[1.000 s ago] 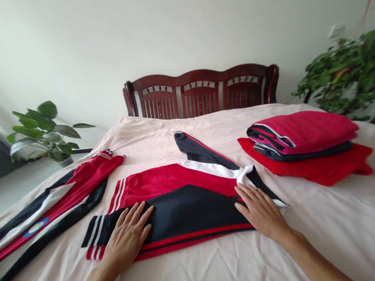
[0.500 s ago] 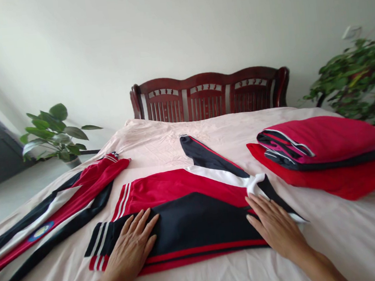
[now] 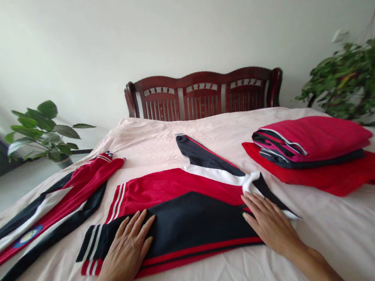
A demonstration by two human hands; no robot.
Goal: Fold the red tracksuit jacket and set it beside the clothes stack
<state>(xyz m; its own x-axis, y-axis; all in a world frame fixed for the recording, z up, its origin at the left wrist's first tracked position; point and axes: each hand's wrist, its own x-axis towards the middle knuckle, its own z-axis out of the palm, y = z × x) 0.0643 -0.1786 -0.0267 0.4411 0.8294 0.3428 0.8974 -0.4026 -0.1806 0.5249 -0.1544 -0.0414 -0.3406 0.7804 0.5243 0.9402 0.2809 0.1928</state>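
A red, black and white jacket (image 3: 193,221) lies on the bed in front of me, one black sleeve folded across its body. Its other sleeve points away toward the headboard. My left hand (image 3: 128,246) rests flat on the black sleeve, close to the striped cuff and hem, with fingers spread. Near the white collar (image 3: 249,181), my right hand (image 3: 271,219) lies flat on the shoulder end of the jacket, fingers stretched out. Neither hand grips the cloth.
Another red, black and white garment (image 3: 56,209) with a round badge lies at the left. At the right sits a stack of folded red clothes (image 3: 316,139) on the pale bedsheet (image 3: 321,242). Behind stands a dark wooden headboard (image 3: 202,96), with potted plants (image 3: 40,130) on both sides.
The view has shifted slightly, so most things appear a little further left. Both hands stay flat at the same places on the jacket, which keeps its shape.
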